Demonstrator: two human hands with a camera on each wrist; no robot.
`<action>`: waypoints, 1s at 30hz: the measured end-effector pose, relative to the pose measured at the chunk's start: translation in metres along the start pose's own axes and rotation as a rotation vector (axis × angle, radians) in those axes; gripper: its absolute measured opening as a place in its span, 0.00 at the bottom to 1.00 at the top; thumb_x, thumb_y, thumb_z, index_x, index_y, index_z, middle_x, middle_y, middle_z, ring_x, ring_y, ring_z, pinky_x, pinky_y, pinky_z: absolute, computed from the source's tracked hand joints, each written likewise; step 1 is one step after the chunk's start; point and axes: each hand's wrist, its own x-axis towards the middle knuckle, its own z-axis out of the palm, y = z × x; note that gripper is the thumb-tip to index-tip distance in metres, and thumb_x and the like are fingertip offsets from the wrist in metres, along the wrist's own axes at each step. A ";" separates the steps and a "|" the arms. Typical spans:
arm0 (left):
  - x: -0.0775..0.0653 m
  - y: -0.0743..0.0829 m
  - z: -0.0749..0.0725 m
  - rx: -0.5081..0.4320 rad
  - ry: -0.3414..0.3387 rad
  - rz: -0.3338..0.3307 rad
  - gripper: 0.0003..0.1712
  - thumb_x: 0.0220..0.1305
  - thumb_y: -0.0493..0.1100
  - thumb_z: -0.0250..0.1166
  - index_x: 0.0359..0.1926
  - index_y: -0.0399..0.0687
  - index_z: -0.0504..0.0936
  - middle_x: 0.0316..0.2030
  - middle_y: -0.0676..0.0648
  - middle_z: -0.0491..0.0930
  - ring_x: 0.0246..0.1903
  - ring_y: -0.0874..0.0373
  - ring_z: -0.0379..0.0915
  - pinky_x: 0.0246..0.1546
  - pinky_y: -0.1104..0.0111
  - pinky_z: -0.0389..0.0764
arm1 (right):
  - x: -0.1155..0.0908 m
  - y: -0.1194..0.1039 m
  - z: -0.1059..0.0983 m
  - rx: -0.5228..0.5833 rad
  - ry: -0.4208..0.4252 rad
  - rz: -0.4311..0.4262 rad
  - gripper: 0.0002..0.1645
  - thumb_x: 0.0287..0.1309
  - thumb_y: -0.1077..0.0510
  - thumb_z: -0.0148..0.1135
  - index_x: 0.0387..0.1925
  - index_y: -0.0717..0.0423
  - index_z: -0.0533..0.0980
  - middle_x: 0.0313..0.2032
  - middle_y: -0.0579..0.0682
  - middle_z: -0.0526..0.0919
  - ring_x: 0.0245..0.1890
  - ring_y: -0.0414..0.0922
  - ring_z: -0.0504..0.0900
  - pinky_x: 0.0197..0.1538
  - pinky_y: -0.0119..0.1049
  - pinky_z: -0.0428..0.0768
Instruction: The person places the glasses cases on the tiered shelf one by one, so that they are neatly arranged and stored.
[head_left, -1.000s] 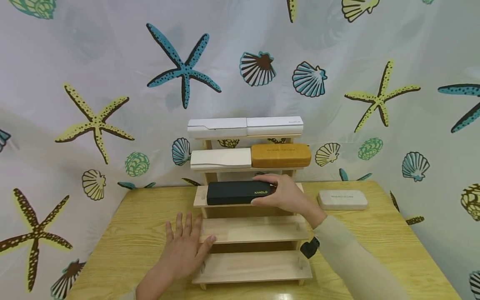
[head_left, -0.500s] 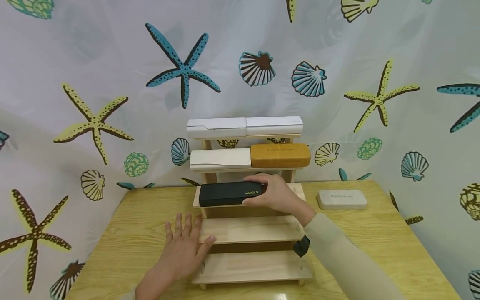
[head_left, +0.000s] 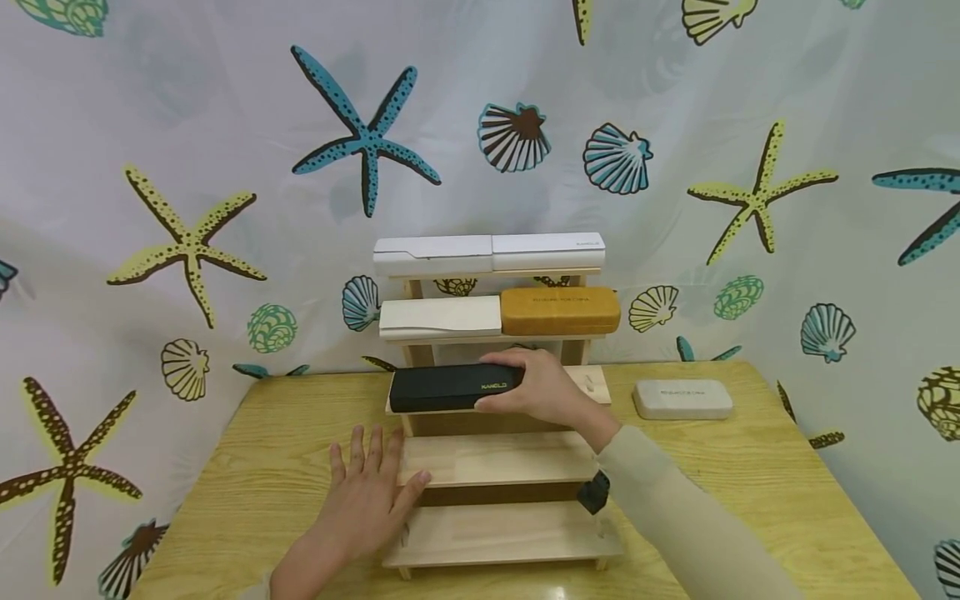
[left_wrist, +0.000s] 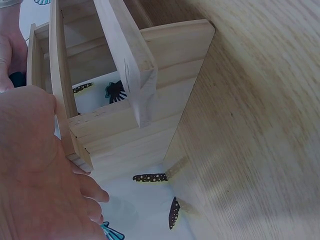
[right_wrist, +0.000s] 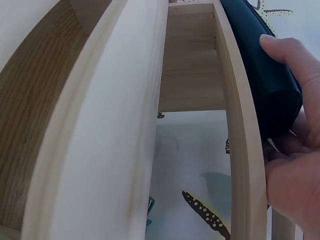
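Observation:
A long black case (head_left: 442, 389) with gold lettering lies on the left part of the middle shelf of a stepped wooden rack (head_left: 495, 533). My right hand (head_left: 543, 392) grips the case's right end, thumb on the front and fingers behind. In the right wrist view the thumb presses the dark case (right_wrist: 270, 95) above the shelf edge. My left hand (head_left: 363, 492) rests with spread, straight fingers at the rack's left side, by the second shelf from the bottom. The left wrist view shows that hand (left_wrist: 40, 165) touching the end of a wooden shelf board (left_wrist: 77, 135).
Two white cases, a left one (head_left: 435, 254) and a right one (head_left: 547, 252), fill the top shelf. Below them sit a cream case (head_left: 441, 317) and an orange-brown case (head_left: 561, 311). A pale grey case (head_left: 684, 399) lies on the wooden table (head_left: 285, 433) to the right.
My right hand has slid the black case leftward along the middle shelf, to near its left end. The left hand has stayed in place.

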 end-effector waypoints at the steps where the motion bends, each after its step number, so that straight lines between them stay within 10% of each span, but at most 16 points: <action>1: 0.000 0.000 0.000 0.002 -0.001 0.000 0.46 0.81 0.67 0.46 0.81 0.35 0.59 0.78 0.22 0.54 0.80 0.22 0.38 0.71 0.22 0.40 | 0.001 -0.001 0.001 -0.002 -0.002 -0.001 0.42 0.48 0.41 0.84 0.66 0.40 0.81 0.61 0.49 0.85 0.52 0.46 0.82 0.53 0.41 0.81; 30: 0.002 -0.003 0.002 -0.024 -0.010 -0.005 0.47 0.82 0.67 0.46 0.82 0.35 0.56 0.78 0.21 0.54 0.80 0.22 0.37 0.72 0.22 0.38 | 0.003 -0.011 0.011 -0.051 -0.021 -0.030 0.43 0.55 0.42 0.80 0.71 0.47 0.77 0.64 0.51 0.84 0.59 0.49 0.79 0.57 0.45 0.80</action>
